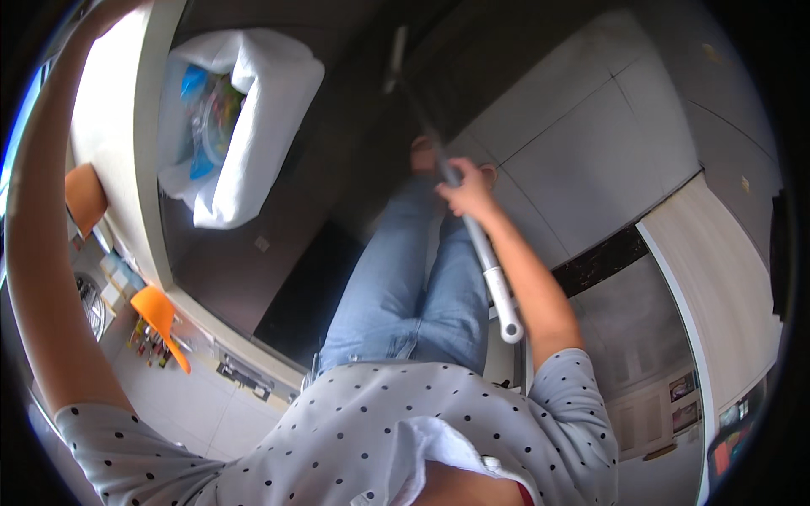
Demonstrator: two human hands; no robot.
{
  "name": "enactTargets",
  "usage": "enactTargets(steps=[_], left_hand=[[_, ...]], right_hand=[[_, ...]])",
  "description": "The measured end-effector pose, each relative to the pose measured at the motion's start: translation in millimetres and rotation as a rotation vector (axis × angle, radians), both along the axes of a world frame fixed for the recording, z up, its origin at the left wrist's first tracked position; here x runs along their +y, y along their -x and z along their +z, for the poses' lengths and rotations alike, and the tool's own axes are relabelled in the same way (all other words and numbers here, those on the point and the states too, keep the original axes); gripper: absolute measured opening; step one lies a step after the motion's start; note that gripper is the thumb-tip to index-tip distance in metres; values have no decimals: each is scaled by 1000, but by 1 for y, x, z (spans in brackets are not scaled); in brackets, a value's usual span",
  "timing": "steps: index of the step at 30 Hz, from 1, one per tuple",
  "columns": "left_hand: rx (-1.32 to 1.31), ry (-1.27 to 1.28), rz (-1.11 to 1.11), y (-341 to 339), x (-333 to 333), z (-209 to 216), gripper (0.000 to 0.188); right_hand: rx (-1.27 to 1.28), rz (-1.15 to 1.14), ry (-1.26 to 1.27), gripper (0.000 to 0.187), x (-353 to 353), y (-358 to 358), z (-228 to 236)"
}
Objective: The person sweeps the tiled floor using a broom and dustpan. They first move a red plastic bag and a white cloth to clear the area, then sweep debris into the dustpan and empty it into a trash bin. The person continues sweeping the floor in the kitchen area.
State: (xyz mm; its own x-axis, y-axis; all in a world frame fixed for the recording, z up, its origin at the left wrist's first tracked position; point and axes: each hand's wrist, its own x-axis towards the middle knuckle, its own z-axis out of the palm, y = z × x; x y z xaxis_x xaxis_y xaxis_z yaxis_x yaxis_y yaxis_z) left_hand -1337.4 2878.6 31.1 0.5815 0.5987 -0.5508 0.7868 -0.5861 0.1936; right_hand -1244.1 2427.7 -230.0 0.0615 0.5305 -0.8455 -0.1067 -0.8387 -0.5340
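Observation:
My right hand (467,189) is closed around the grey pole (482,244) of a long-handled floor tool. Its thick white grip end (503,309) points back toward my body, beside my right forearm. At the far end, a narrow pale crosspiece (395,61) is blurred over the dark floor; whether it is a mop or a squeegee head I cannot tell. My left arm (42,228) reaches up along the left side. Only part of my left hand (108,12) shows at the upper edge, its fingers cut off from view.
To the left, a white open container (261,139) holds plastic bags and colourful things. A pale counter edge (152,169) runs beside it, with orange utensils (157,314) beyond. Grey floor tiles (582,143) lie right of my feet, and a pale panel (717,278) stands farther right.

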Motion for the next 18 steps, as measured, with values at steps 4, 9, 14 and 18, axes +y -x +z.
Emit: enactTargets(steps=[4, 9, 14, 18], left_hand=[[-13, -39, -31, -2, 5, -3, 110], [-60, -69, -76, 4, 10, -14, 107], [-51, -103, -57, 25, 12, 3, 105], [-70, -102, -92, 25, 18, 1, 104]], right_hand=[[93, -28, -20, 43, 12, 64, -49], [183, -39, 100, 46, 10, 63, -63], [118, -312, 197, 57, -89, -27, -26], [54, -386, 244, 53, -124, -32, 30]])
